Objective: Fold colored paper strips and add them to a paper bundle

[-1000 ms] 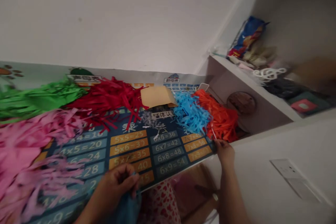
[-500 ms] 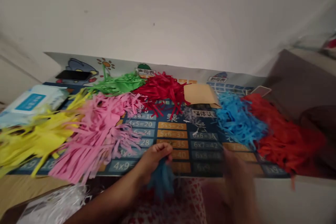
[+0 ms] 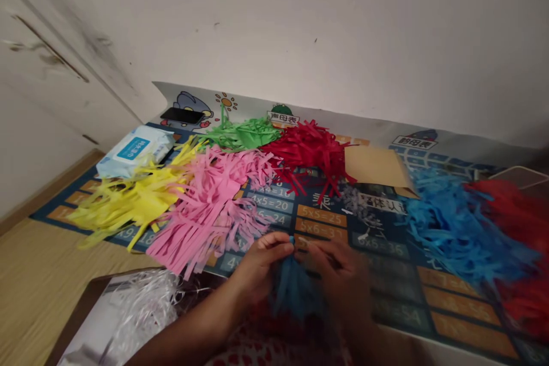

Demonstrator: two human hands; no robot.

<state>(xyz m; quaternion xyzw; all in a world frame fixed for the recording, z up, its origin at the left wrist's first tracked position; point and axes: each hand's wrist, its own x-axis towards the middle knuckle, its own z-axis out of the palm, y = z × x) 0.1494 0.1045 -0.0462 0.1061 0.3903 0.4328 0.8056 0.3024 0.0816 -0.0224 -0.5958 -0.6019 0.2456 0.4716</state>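
1. Blue tassel (image 3: 295, 289): held up in front of the body by the near edge of the printed mat (image 3: 386, 277), strips hanging down.
2. Left hand (image 3: 265, 263): thumb and fingers pinching the tassel's top, a small blue tip poking out above.
3. Right hand (image 3: 338, 274): just beside the tassel top, fingers curled, blurry. Can't make out whether it grips anything.
4. Weight: probably next to nothing; a fingertip pinch should do.
5. Stiffness: strips look limp, likely to splay and tangle. Bunched top likely firmer.
6. Slip/fragility: likely little slip if the top is pinched tight; loose grip could let it unroll. Thin strips may crease or tear if yanked; material unclear.
7. Best hold: bunched top, not the strip ends.
8. Pink strips (image 3: 214, 183) and blue strips (image 3: 450, 229) on the mat: tangled; likely as soft, lift by the uncut part where visible.
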